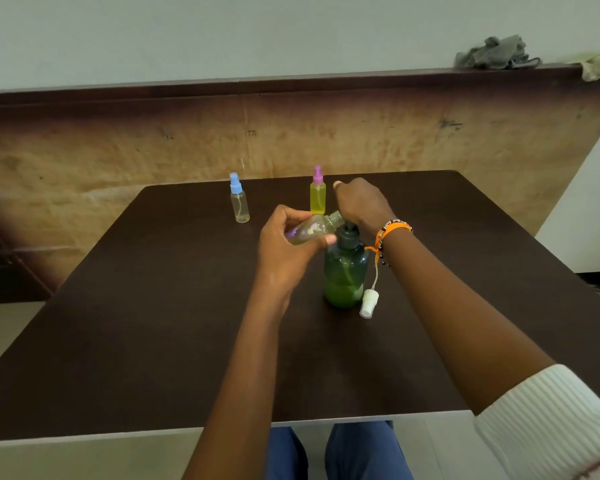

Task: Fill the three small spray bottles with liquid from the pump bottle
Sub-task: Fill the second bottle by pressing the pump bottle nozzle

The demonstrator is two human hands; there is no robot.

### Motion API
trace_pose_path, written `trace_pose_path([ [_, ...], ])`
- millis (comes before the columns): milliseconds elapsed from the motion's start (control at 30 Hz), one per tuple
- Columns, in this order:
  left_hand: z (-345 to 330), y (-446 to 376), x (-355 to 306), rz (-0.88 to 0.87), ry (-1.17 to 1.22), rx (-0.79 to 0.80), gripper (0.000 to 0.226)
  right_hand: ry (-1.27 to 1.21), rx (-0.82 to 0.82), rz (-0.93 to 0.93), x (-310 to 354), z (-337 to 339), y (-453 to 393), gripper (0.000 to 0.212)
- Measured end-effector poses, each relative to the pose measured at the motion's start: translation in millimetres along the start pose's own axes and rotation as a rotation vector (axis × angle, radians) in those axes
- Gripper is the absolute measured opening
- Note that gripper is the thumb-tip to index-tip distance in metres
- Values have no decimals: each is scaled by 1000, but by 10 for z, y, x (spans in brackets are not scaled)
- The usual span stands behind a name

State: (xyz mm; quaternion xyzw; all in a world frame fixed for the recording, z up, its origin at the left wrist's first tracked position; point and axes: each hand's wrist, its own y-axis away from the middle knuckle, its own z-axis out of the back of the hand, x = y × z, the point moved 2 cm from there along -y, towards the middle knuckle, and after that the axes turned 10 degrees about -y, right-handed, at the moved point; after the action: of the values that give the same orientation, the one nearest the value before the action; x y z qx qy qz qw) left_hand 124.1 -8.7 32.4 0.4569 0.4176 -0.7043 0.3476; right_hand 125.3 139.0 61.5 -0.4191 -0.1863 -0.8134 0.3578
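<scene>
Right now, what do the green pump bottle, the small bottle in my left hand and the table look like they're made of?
Pump bottle: likely translucent green plastic, glossy; liquid level shows through.
Small bottle: probably clear plastic; fingers show through, threaded neck.
Table: dark brown, matte, smooth; perhaps laminate, wood can't be ruled out.

Dark brown table (153, 323) bearing green pump bottle (344, 275), two spray bottles (239, 202), white cap (368, 303)

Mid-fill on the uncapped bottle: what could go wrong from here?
1. The uncapped spray bottle is tilted in the left hand, its mouth by the pump bottle nozzle; liquid may miss.
2. The right hand pressing the pump may tip that bottle.
3. The white spray cap lies loose beside it and may get knocked.
</scene>
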Motion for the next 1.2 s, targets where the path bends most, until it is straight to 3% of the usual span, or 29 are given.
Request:
trace_pose_path([
  [133, 18, -42, -38, -12, -5, -12, 35, 68, 33, 7, 109, 46, -2, 50],
  [333, -4, -30, 3, -1, -11, -7, 35, -9, 8, -34, -17, -27, 13, 31],
  [600, 23, -32, -43, -16, -7, -5, 35, 74, 46, -8, 118, 66, 56, 47],
  [800, -4, -16, -12, 5, -24, -4, 34, -35, 12, -52, -11, 58, 17, 40],
  [1033, 47, 0, -61, -11, -22, -12, 33, 126, 34, -33, 153, 74, 80, 52],
  [1200, 43, -10, -42, -3, -36, -10, 33, 4, 16, -29, 53, 20, 5, 47],
])
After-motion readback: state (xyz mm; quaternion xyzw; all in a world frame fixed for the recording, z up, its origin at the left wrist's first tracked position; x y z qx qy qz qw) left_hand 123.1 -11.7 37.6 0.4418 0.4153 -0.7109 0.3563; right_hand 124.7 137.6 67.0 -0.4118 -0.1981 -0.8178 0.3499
